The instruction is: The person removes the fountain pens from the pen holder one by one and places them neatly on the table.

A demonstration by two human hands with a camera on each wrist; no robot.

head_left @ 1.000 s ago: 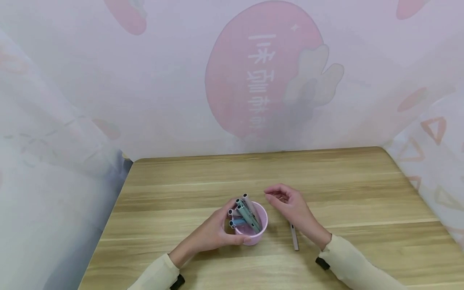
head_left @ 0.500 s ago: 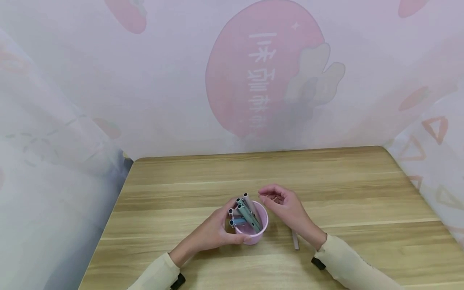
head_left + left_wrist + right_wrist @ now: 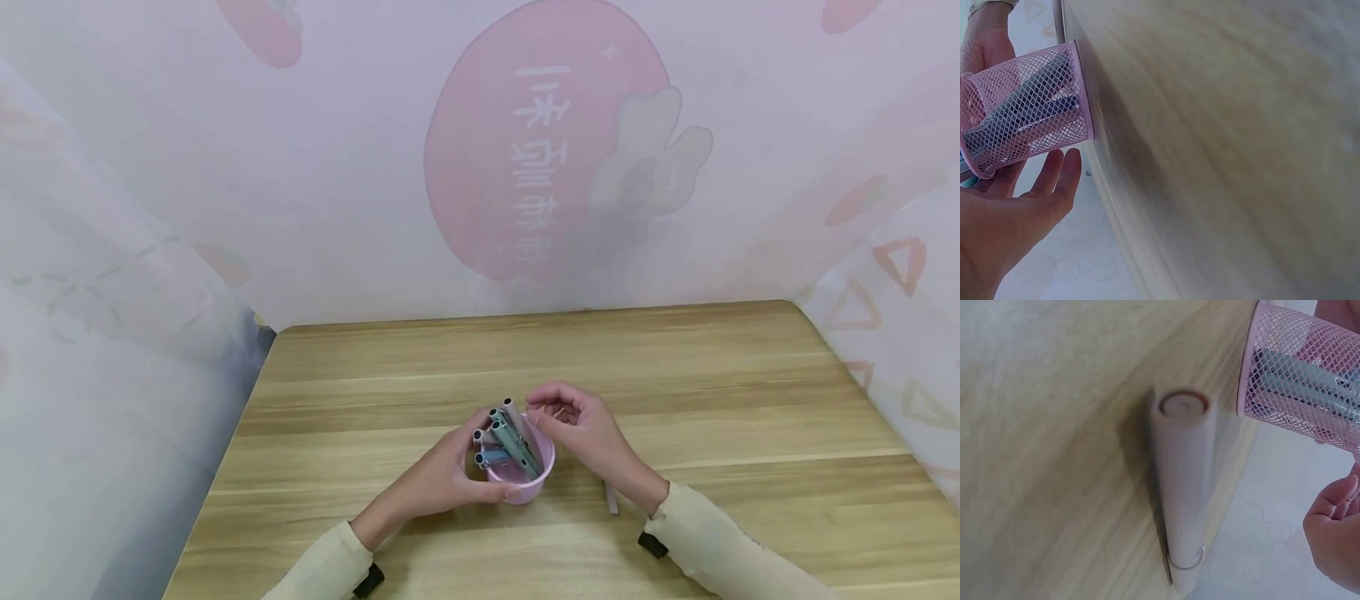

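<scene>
Pink mesh pen cup [image 3: 525, 477] sits a bit below the middle of the head frame, on the wooden table [image 3: 712, 400], with a handful of grey and blue-grey pens [image 3: 510, 437] leaning toward the upper left inside it.

Nearest to me are my two cream sleeves [image 3: 720, 554] coming in from the bottom edge. My left hand [image 3: 438, 479] is wrapped around the left side of the cup, thumb along the near rim. In the left wrist view the fingers [image 3: 1060, 178] look pretty straight and lie right beside the mesh [image 3: 1029, 106], so I honestly can't tell how firm that hold is; it reads more like cupping than squeezing.

My right hand [image 3: 588, 433] is just right of the cup, fingers loosely curled with the tips over the cup's far right rim, close to the top of the tallest pen. Nothing is pinched in it as far as the head view shows. The right wrist view only catches curled fingertips [image 3: 1332, 515] in the lower right corner, apart from the mesh.

One pale pink pen [image 3: 611, 498] lies flat on the table under my right wrist, just right of the cup and not touching it. It fills the centre of the right wrist view [image 3: 1185, 500].

Beyond the table, across the upper frame, hangs a pale printed cloth [image 3: 300, 167] with a big pink circle [image 3: 480, 167] in the top middle.
</scene>
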